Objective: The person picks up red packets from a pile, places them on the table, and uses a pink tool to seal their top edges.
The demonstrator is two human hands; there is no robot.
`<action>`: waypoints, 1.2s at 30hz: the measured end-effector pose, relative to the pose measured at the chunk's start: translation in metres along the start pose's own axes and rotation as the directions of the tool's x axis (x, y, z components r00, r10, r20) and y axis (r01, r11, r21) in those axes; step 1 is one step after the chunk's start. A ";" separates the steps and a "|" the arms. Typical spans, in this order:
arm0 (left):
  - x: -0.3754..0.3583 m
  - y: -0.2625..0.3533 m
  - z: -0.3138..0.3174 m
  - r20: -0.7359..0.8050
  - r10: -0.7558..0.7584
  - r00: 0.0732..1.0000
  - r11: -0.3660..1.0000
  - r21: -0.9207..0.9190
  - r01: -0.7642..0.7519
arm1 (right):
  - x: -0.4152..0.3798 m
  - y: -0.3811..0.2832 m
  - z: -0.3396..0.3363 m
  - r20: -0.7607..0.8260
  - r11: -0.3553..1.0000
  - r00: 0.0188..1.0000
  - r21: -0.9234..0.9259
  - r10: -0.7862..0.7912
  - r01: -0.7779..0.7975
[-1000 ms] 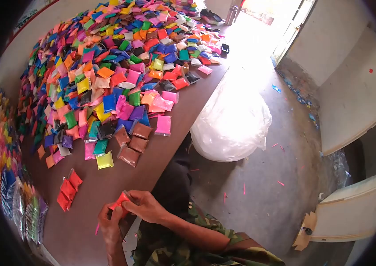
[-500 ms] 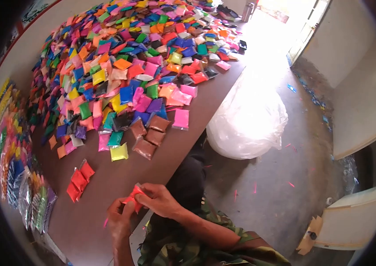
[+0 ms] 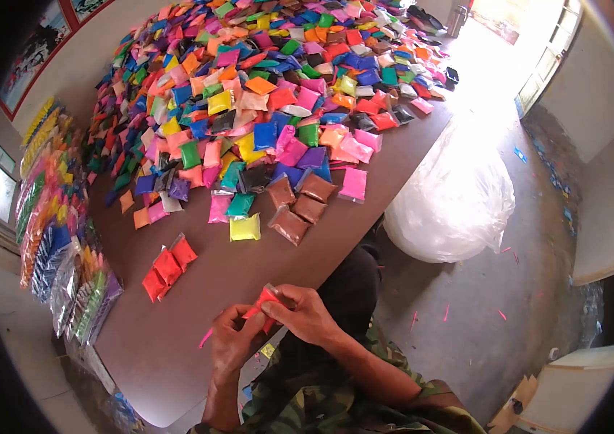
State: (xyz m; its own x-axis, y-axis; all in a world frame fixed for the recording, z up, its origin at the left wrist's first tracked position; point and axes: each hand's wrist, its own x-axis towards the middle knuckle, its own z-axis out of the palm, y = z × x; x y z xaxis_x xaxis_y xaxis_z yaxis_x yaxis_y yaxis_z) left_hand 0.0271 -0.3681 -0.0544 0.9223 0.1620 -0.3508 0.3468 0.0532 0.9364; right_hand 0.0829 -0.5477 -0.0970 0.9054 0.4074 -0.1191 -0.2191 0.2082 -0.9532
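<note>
Between my two hands is a small red packet with a clear plastic edge, held close over the near edge of the brown table. My right hand pinches it between thumb and fingers from the right. On the other side, my left hand has its fingertips closed on the packet's lower left part. A thin pink strip sticks out beside the left hand. Several red packets lie joined in a row on the table, up and to the left of my hands.
A large heap of colourful packets covers the far part of the table. Brown packets and a yellow one lie at its near edge. Bagged goods stand along the left side. A big translucent bag rests on the floor at right.
The head view has shifted, so the table and heap sit further right in the picture. Both hands stay on the red packet, which is turned a little more upright.
</note>
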 end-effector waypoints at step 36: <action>0.005 0.004 -0.001 -0.017 0.135 0.991 0.981 0.144 -0.131 | 0.000 -0.016 0.002 -0.049 0.984 0.995 0.162 0.086 -0.077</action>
State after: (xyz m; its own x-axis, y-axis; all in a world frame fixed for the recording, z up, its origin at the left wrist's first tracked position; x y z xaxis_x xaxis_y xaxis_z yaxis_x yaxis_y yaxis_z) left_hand 0.0334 -0.3664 -0.0526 0.9576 0.1843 -0.2213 0.2440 -0.1106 0.9635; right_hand 0.0853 -0.5496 -0.0816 0.8998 0.3800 -0.2144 -0.3446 0.3177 -0.8834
